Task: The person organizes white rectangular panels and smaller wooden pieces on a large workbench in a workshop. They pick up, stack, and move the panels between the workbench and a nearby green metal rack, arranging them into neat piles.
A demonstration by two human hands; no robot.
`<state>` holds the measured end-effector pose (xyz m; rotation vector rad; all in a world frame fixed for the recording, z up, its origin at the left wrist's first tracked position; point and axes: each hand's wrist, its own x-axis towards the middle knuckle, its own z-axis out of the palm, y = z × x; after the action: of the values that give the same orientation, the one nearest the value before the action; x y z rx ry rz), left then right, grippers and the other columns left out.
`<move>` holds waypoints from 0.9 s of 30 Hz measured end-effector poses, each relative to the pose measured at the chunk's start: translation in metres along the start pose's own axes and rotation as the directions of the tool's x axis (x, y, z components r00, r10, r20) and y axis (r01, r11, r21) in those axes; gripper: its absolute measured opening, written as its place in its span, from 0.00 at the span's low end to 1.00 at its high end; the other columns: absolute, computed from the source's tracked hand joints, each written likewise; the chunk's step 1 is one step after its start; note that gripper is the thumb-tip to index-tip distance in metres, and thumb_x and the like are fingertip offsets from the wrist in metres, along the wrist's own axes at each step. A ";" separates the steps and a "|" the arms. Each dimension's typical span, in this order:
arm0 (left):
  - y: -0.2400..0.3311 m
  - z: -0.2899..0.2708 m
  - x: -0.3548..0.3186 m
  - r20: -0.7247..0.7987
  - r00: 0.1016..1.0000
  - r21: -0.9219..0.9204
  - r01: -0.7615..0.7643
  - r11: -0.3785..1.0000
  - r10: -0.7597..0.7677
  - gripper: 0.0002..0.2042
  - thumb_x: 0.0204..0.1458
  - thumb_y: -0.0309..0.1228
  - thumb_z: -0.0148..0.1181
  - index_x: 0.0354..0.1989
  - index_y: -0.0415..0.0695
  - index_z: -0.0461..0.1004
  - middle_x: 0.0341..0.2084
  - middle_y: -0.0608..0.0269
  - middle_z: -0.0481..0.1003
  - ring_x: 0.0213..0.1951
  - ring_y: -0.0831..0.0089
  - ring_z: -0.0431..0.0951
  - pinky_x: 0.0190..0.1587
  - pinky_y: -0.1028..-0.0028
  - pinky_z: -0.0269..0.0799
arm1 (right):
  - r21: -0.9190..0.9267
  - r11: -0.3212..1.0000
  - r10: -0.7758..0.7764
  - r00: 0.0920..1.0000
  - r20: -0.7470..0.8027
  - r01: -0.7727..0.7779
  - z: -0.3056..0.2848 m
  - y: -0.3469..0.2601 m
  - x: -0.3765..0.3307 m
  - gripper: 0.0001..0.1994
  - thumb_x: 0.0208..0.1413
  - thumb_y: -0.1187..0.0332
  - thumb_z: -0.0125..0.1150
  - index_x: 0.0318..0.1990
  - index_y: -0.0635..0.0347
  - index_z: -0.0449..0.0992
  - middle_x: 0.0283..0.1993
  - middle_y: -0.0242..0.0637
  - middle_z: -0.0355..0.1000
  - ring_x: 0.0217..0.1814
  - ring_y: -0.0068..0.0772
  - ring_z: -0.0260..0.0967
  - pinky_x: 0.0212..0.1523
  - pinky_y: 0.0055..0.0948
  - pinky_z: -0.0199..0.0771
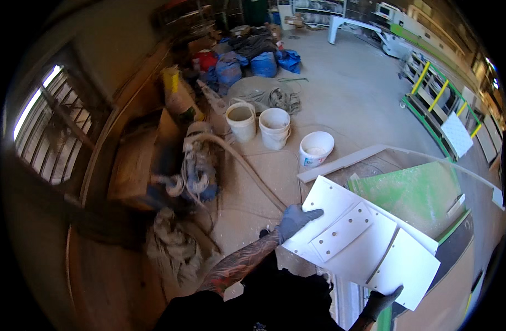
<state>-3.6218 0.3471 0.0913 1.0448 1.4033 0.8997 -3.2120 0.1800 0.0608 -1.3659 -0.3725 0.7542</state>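
I hold a pile of flat white sheets (pixel 363 240) between my two gloved hands. My left hand (pixel 297 222) grips the left edge, with the thumb on top. My right hand (pixel 383 302) grips the near edge at the other end, also with a thumb on top. I can't see my fingers under the pile. The sheets lie loose over each other. A small strip with holes (pixel 343 231) sits on top, just right of my left hand.

The sheets look thin and stiff, maybe light one by one but heavier all together. They look smooth, so the top ones could slide if I tip them. Corners might chip. I think wide-apart hands, pinching top and bottom, hold best.

Past the pile is a dusty green board (pixel 407 190). A white bucket (pixel 316 150) stands beyond my left hand.
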 end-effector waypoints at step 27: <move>0.317 -0.142 0.917 0.510 0.855 0.057 -0.145 0.988 0.096 0.20 0.55 0.41 0.68 0.40 0.32 0.80 0.30 0.55 0.83 0.33 0.73 0.82 0.35 0.71 0.77 | 0.504 0.856 0.120 0.906 -0.407 0.113 0.755 0.068 0.342 0.30 0.63 0.40 0.52 0.62 0.52 0.68 0.61 0.32 0.68 0.63 0.35 0.65 0.61 0.41 0.68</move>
<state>-3.7264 1.3222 0.1088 1.3392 0.9479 0.5868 -3.4728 0.9695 0.0806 -0.9719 0.1809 0.4843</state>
